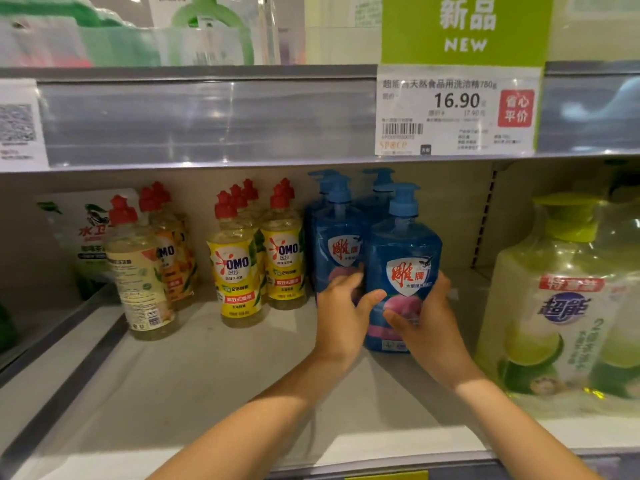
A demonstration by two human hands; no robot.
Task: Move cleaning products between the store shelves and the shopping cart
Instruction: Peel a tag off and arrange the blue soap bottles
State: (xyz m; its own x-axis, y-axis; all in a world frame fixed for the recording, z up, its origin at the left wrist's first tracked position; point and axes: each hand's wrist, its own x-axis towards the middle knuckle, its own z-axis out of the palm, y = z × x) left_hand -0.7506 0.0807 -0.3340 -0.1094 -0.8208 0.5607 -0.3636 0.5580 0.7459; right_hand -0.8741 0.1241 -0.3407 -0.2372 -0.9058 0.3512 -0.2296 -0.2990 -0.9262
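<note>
Hands are both reaching onto the shelf (pixel 207 382): left hand (pixel 341 315) and right hand (pixel 431 323) are clasping the front blue pump bottle (pixel 403 251) from either side, thumbs lying across its label. The bottle is standing upright, just ahead of more blue pump bottles (pixel 337 244). Yellow OMO bottles (pixel 235 271) are sitting to its left, a large green-capped bottle (pixel 561 306) to its right.

The left grip (pixel 341 317) and the right grip (pixel 429 323) are bare human hands, each showing a rounded thumb. The left forearm (pixel 263 407) and the right forearm (pixel 502 410) are bare too, uncovered from the wrists down to the picture's lower edge. Both forearms are slender and smooth, narrowing toward the wrists. Fine detail such as the fingernails is too blurred to tell.
</note>
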